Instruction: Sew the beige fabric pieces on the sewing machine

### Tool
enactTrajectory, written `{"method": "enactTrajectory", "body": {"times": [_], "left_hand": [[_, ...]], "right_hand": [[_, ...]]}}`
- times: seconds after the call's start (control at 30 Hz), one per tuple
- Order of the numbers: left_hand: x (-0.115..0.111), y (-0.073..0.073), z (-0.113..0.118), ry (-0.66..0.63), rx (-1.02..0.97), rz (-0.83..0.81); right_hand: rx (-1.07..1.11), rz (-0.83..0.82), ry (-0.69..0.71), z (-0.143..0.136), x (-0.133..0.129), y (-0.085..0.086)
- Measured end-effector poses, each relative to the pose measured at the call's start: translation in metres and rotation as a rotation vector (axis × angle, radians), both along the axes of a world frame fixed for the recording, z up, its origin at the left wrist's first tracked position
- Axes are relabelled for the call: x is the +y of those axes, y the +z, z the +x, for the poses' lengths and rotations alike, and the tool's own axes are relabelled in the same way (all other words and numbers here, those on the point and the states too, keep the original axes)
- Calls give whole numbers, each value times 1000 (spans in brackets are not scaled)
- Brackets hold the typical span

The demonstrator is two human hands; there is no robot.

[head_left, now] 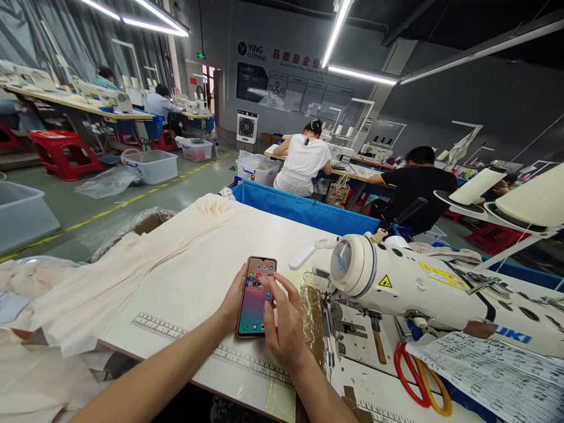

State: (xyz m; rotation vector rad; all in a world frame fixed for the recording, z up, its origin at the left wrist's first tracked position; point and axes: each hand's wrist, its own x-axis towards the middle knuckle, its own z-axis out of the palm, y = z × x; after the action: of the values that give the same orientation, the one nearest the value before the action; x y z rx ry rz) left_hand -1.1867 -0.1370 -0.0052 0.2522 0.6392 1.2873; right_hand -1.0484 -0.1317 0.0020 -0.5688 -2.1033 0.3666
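Holding the phone (252, 304) by its edge in the left hand (233, 298), left of the sewing machine (396, 288), and curling the right hand (286, 332) loosely, with nothing gripped, over the screen (251, 314).

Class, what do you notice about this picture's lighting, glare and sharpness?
Head view: an overhead tube light blown nearly to white; head view: glints on the shiny brown strip beside the sewing machine; head view: thread cone at the right edge looks stretched; head view: phone, left hand and right hand fairly sharp.
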Motion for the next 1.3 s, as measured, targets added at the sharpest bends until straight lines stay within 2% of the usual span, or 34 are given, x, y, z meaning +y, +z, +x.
{"method": "enactTrajectory", "body": {"times": [0.3,0.43,0.6,0.8,0.93,1.07,1.17,1.3], "left_hand": [[-1,-3,3,-1,-19,0],[-1,2,2,34,-1,-21],[-2,9,3,11,-2,-24],[2,0,1,22,57,31],[4,-5,-2,1,97,42],[3,-2,-1,-3,119,3],[1,-1,4,13,97,-32],[1,-4,10,-103,41,-48]], "right_hand": [[-129,37,-20,-8,4,-6],[-56,25,-24,-7,3,-3],[13,-23,-37,-3,5,-4],[90,-126,-65,-2,6,-9],[107,-284,-145,3,8,-5],[-22,-496,-188,26,16,-2],[-140,-705,-106,46,16,-12],[-102,-1024,95,56,9,-37]]}}
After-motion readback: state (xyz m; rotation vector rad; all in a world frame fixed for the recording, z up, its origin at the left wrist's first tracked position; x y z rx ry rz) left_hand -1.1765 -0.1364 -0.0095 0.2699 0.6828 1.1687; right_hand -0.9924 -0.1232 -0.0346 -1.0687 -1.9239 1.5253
